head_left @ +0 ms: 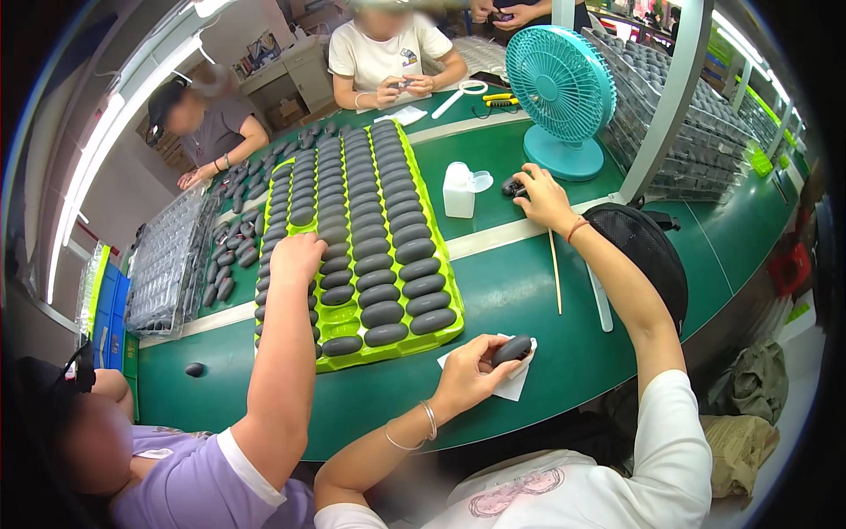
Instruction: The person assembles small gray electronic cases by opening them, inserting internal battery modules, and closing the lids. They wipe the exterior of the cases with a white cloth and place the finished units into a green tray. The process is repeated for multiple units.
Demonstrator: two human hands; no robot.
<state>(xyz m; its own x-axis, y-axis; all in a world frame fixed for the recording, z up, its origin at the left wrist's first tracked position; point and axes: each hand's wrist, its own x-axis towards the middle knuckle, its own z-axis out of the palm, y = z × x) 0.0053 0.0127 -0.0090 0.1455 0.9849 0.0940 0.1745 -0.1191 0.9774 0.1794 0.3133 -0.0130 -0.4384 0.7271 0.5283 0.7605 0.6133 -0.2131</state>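
My left hand (471, 377), near the front table edge, pinches a dark grey, smooth oval piece (512, 352) between thumb and fingers. Under it lies a white cloth or paper (520, 379). Farther away on the right, my right hand (545, 198) has its fingers closed round a small dark object (512, 187) at the table; the fingers partly cover it and its kind is unclear. Left of that hand stands a white bottle (459, 196) with its lid flipped up. A lime-green tray (450, 304) holds rows of similar dark oval pieces.
A co-worker's hand (298, 256) from the left reaches onto the tray. Beyond my right hand stands a teal fan (561, 88). A thin wooden stick (555, 273), a white strip (600, 300) and a black mesh bag (639, 251) lie around my right forearm. Clear trays (167, 273) stand left.
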